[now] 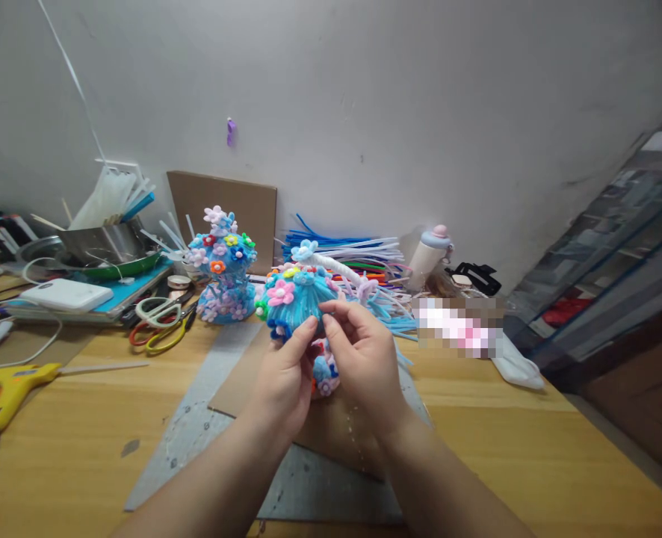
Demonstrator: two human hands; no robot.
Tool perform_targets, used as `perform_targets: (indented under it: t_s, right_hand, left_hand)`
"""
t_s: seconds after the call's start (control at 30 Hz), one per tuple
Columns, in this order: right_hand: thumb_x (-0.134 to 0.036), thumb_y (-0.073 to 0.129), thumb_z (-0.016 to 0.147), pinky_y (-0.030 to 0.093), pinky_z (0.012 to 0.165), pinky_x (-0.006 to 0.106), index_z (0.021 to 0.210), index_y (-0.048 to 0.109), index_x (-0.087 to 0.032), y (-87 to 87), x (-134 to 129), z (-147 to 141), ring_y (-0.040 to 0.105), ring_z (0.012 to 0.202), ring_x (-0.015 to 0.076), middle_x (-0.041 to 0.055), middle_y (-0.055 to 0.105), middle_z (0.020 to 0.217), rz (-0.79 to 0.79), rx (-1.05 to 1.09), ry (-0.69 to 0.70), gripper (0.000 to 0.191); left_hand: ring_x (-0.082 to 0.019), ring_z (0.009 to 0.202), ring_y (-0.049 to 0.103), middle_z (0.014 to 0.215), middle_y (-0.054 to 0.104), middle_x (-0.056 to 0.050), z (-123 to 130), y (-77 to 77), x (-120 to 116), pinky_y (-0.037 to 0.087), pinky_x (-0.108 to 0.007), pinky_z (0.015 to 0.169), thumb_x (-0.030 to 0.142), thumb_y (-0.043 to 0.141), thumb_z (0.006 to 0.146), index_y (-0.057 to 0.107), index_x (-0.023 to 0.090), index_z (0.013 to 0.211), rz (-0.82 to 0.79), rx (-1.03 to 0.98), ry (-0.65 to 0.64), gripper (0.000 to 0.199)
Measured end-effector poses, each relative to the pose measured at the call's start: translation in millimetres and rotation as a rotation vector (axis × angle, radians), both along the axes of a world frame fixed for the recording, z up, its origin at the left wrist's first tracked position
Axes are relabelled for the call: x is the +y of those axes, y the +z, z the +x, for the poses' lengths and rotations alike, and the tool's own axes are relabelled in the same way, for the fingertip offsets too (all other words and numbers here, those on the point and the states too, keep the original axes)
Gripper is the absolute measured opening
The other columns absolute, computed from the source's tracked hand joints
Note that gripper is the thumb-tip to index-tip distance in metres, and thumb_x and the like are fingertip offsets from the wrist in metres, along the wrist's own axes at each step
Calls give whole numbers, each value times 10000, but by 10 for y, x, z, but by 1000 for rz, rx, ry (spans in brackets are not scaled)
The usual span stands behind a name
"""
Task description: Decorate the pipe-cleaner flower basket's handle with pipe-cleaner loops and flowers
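Note:
Between my two hands is a blue pipe-cleaner ornament (pixel 296 302), its domed top dotted with small coloured flowers and its lower part covered in more flowers. My left hand (pixel 286 377) grips it from the left, thumb laid on the blue dome. My right hand (pixel 362 359) is closed at the dome's right side, thumb and index finger together at its surface; whether a small piece sits between them, I cannot make out. A similar flowered ornament (pixel 222 261) stands upright behind and to the left. Beneath my hands lie a brown board (pixel 241 381) and a grey mat (pixel 179 441).
Loose pipe cleaners (pixel 342 246) are heaped by the wall. Left are a yellow glue gun (pixel 14 392), scissors (pixel 168 329), a white power bank (pixel 65 294) with cables, and a metal pot (pixel 104 240). A bottle (pixel 429 258) and a plastic bag (pixel 515 362) are on the right.

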State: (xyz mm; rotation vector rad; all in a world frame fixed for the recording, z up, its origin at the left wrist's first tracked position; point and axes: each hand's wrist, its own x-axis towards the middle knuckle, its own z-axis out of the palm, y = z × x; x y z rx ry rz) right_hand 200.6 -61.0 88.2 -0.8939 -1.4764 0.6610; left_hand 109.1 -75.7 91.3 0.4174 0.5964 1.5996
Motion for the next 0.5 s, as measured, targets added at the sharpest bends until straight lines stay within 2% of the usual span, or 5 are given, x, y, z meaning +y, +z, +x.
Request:
perform_targets:
  t_s: [0.13,0.27,0.37,0.5]
  right_hand:
    - [-240,567,883,529,791,326,976,661,-228,26,1,14,657,884,186,32,679,955,23,-16,9,133]
    - [-249,546,896,536,771,316,1026,650,-233,4,-24,8,662,876,182,37,689,962,-48,50,57,168]
    - [-248,531,901,541,733,302,1011,633,-226,-35,-60,-25,663,825,169,34,688,927,-84,121,71,152]
    - [-224,529,892,540,744,307,999,632,-227,-87,-96,-78,657,842,170,33,684,935,-60,91,65,148]
  left_hand:
    - [-137,784,669,849,742,-52,-24,9,18,523,-223,706,186,767,702,721,130,865,-12,-8,-41,178]
    - [-121,712,655,799,734,-46,-43,40,27,519,-215,669,183,749,702,717,118,807,-38,-41,-66,128]
    - [-111,689,649,758,723,-35,-28,46,28,513,-207,668,162,738,698,703,117,748,-62,-91,-51,76]
    - [-108,677,647,737,713,-24,9,15,44,505,-207,680,174,753,692,682,120,724,-115,-133,-1,95]
